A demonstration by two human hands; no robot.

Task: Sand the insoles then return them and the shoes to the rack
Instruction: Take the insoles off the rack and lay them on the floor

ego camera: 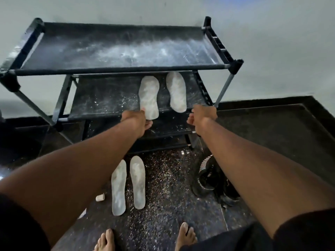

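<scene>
2 bare feet point(107, 240) stand on the dark floor point(163, 223), which is strewn with pale dust. Just ahead of them, well short of both hands, 2 pale insoles point(137, 182) lie side by side on the floor, with a small beige block point(100, 197) just left of them. A black shoe point(208, 176) lies on the floor under the right forearm.

Farther out, the left hand point(135, 118) reaches to the front edge of the black shoe rack's point(116, 69) second shelf point(101, 98); its fingers pinch the heel end of an insole point(149, 96) that lies on that shelf, toe pointing away. Just right of those fingers, a second insole point(176, 91) lies on the same shelf beside the first, not touching it. The right hand point(201, 115) sits near the shelf's front right corner, fingers loosely curled and holding nothing.

Beyond both hands, the dusty top shelf point(119, 49) stands against a pale wall point(272, 42).
</scene>
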